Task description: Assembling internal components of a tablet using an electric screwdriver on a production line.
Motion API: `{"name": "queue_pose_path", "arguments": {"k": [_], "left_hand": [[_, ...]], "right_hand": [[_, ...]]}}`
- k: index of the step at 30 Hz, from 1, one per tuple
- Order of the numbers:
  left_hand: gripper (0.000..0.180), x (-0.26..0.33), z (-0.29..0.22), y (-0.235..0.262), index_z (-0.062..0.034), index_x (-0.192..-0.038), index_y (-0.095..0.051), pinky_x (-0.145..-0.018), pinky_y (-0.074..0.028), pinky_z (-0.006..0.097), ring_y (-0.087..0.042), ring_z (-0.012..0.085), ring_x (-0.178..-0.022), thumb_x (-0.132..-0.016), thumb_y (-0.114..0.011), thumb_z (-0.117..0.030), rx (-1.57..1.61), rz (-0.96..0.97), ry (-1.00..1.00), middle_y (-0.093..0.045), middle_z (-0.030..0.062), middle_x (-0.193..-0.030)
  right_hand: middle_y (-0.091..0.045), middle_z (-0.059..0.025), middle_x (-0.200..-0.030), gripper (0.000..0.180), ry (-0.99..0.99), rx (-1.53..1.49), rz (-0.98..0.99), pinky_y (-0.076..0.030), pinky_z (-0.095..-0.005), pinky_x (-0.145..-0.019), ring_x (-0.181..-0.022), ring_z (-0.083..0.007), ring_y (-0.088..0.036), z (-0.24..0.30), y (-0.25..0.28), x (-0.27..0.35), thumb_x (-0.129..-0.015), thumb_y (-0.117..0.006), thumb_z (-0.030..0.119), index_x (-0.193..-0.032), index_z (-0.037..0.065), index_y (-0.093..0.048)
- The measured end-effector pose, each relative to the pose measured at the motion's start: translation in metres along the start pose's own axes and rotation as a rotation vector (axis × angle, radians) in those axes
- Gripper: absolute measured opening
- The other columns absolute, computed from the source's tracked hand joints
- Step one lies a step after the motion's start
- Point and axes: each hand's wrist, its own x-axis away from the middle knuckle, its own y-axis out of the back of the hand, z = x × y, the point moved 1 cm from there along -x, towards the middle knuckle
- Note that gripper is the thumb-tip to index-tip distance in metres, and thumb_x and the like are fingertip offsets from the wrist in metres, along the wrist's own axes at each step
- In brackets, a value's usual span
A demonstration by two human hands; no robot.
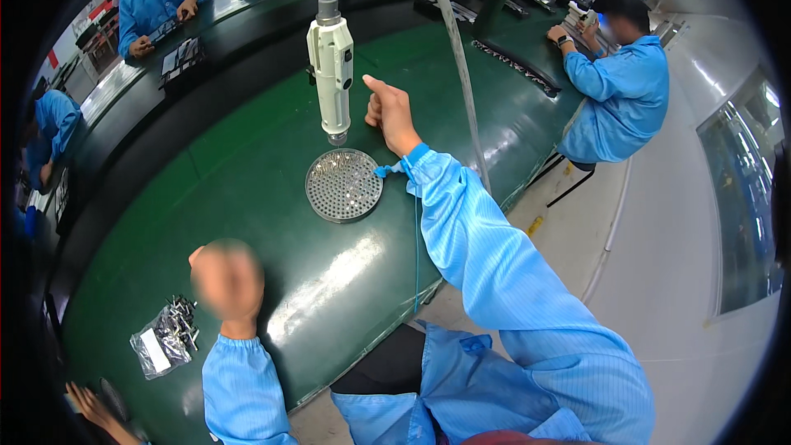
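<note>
A white, pen-shaped electric screwdriver [331, 82] hangs upright, tip down, above the green bench. My right hand [390, 118] is just right of its lower body with a small gap between. One finger stretches toward the tool while the others curl loosely; nothing shows in them. Below the tip lies a round grey tray [344, 185] full of small holes, with shiny bits in some of them. My left hand [228, 280] is over the bench at the lower left, its fingers blurred. Beside it lies a clear bag [156, 350] with loose metal screws [181, 321] at its mouth.
A grey cable [458, 49] drops past my right forearm, and a thin blue cord [417, 247] trails from my wrist strap. Along the green bench [247, 173] runs a dark raised strip. A dark bar [515, 66] lies at the far right; people in blue sit around.
</note>
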Motion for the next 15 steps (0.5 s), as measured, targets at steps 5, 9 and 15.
{"name": "queue_pose_path", "arguments": {"k": [5, 9, 15], "left_hand": [[0.052, -0.002, -0.001, -0.005, -0.0062, -0.052, -0.029, -0.046, -0.018, 0.038, -0.024, 0.0235, -0.041, -0.082, -0.068, 0.012, -0.008, -0.005, -0.105, -0.027, 0.0067, -0.048], [0.050, 0.002, -0.005, -0.003, -0.0076, -0.049, -0.032, -0.044, -0.018, 0.038, -0.026, 0.0236, -0.037, -0.079, -0.067, 0.012, 0.038, 0.043, -0.166, -0.030, 0.0067, -0.045], [0.050, 0.002, -0.004, -0.005, -0.0081, -0.049, -0.033, -0.044, -0.019, 0.038, -0.028, 0.0239, -0.037, -0.079, -0.067, 0.012, 0.015, 0.067, -0.202, -0.031, 0.0070, -0.045]], "right_hand": [[-0.029, 0.0045, -0.053, 0.055, 0.050, 0.371, -0.054, -0.024, -0.0342, -0.047, -0.054, -0.0076, -0.025, -0.013, -0.012, 0.001, -0.089, -0.077, 0.023, -0.055, 0.010, -0.035], [-0.031, 0.0041, -0.054, 0.054, 0.042, 0.363, -0.040, -0.025, -0.0343, -0.047, -0.054, -0.0079, -0.027, -0.013, -0.013, 0.001, -0.088, -0.076, 0.020, -0.055, 0.010, -0.035], [-0.036, 0.0025, -0.053, 0.048, 0.127, 0.408, -0.045, -0.030, -0.0350, -0.048, -0.055, -0.0070, -0.034, -0.020, -0.013, 0.000, -0.085, -0.077, 0.018, -0.055, 0.006, -0.042]]}}
